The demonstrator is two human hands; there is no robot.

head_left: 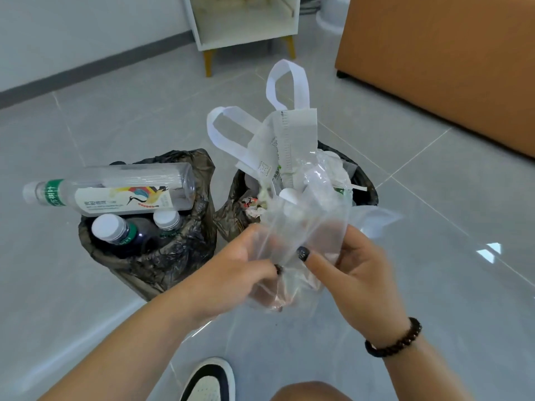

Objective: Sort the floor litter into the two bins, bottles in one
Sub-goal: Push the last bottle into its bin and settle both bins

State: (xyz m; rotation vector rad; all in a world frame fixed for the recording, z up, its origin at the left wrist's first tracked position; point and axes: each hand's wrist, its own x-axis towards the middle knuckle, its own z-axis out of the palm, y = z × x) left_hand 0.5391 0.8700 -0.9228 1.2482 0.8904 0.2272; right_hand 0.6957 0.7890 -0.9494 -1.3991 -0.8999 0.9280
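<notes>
Two bins lined with dark bags stand side by side on the grey floor. The left bin (179, 256) holds plastic bottles; a clear bottle (115, 189) with a green neck band lies across its top. The right bin (364, 180) is stuffed with a white handled bag (289, 131) and wrappers. In front of the right bin I hold a crumpled clear plastic bag (301, 241) with both hands. My left hand (240, 273) grips its left side and my right hand (353, 273) pinches its right side.
A white cabinet on wooden legs (246, 21) stands at the back. An orange-brown sofa (451, 68) fills the right rear. My shoe (211, 380) and knee show at the bottom edge. Grey tile floor surrounds the bins.
</notes>
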